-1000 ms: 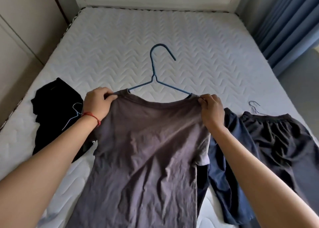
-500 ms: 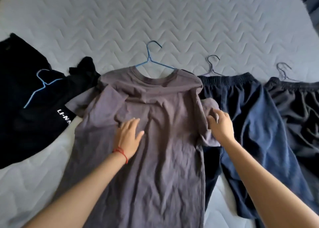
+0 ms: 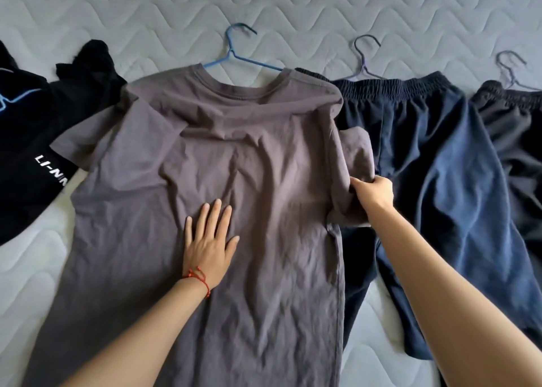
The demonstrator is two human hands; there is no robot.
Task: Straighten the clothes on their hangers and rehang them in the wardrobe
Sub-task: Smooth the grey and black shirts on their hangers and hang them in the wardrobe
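A grey T-shirt (image 3: 234,158) lies flat on the mattress, hung on a blue wire hanger (image 3: 234,55) whose hook sticks out above the collar. My left hand (image 3: 209,240) presses flat on the shirt's middle with straight fingers; a red string circles its wrist. My right hand (image 3: 374,191) pinches the shirt's right sleeve at its lower edge, over the navy trousers (image 3: 425,158).
The navy trousers hang on a wire hanger (image 3: 365,61) to the right. Further right lie dark grey trousers (image 3: 516,128) on another hanger (image 3: 510,70). A black garment (image 3: 32,140) with white lettering and a light blue hanger lies at the left. All rest on a white quilted mattress (image 3: 293,8).
My hands left the shirt's shoulders; the left now presses the chest, the right grips the right sleeve. The view dropped closer to the bed, and over the last half second came closer.
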